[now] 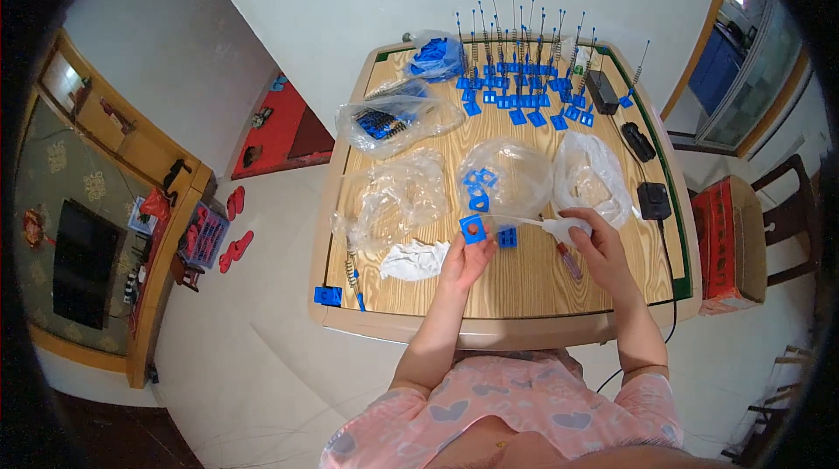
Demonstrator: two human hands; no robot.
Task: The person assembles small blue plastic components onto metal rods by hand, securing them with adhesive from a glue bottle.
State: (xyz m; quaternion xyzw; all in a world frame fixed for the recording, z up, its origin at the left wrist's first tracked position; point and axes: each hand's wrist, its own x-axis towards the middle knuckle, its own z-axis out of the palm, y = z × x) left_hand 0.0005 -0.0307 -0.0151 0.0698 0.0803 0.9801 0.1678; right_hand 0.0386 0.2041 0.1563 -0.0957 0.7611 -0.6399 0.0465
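Observation:
My left hand (469,263) grips a square blue plastic piece (472,229) with a round hole in its middle. In my right hand (600,250) is a white squeeze bottle (570,230), its long thin nozzle pointing left toward the piece. Whether the tip touches it I cannot tell. Another blue piece (507,236) lies on the table beside my left hand. Several blue pieces (479,180) rest by a clear plastic bag (516,173) just beyond. A screwdriver-like tool with a reddish handle (570,262) lies near my right hand.
Upright spring stems on blue bases (524,102) crowd the table's far side. Bags of blue parts (384,119) stand far left. A crumpled white cloth (413,261), a spring stem (354,281) and a black adapter (653,201) with a cable lie around. A red box (730,246) stands right.

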